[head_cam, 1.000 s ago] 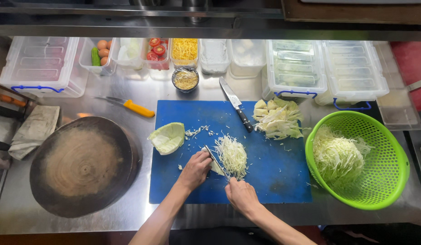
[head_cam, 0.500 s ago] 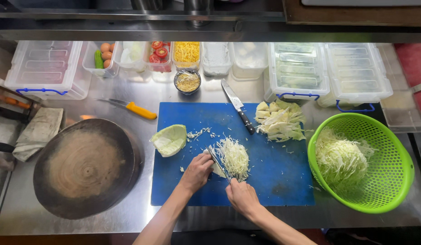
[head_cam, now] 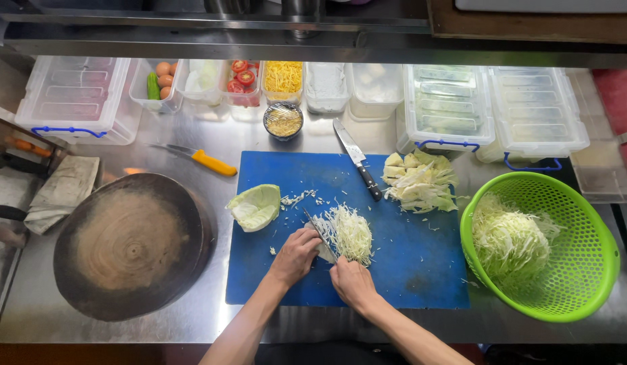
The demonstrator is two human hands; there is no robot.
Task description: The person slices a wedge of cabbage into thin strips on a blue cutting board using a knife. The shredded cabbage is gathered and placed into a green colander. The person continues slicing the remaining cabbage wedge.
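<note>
Hands meet at the lower middle of the frame over a blue cutting board point(head_cam: 408, 270). The right hand point(head_cam: 353, 282) is closed around the handle of a knife point(head_cam: 319, 233), its blade angled up and left into a pile of shredded cabbage point(head_cam: 351, 233). The left hand point(head_cam: 296, 253) is curled, fingers bent down on the near left edge of that pile; whether it pins an uncut piece cannot be told.

Left of the pile, on the board's edge, lies a cabbage wedge point(head_cam: 254, 206), cut face up. Toward the board's upper right sit cabbage chunks point(head_cam: 422, 181), with a second, black-handled knife point(head_cam: 357, 159) just beside them. A green colander point(head_cam: 597, 270) at the right holds more shredded cabbage. A round wooden block point(head_cam: 131, 247) fills the left of the steel surface point(head_cam: 259, 138), with a folded cloth point(head_cam: 60, 189) beyond it and a yellow-handled knife point(head_cam: 200, 159) above it.

Farthest off, along the top: a small round tub point(head_cam: 283, 120) of yellow shreds, then a row of clear bins with eggs point(head_cam: 165, 74) and something green, tomatoes point(head_cam: 242, 76), yellow shreds point(head_cam: 283, 76), and pale contents I cannot identify. Lidded clear boxes point(head_cam: 449, 105) with blue handles stand at both ends.
</note>
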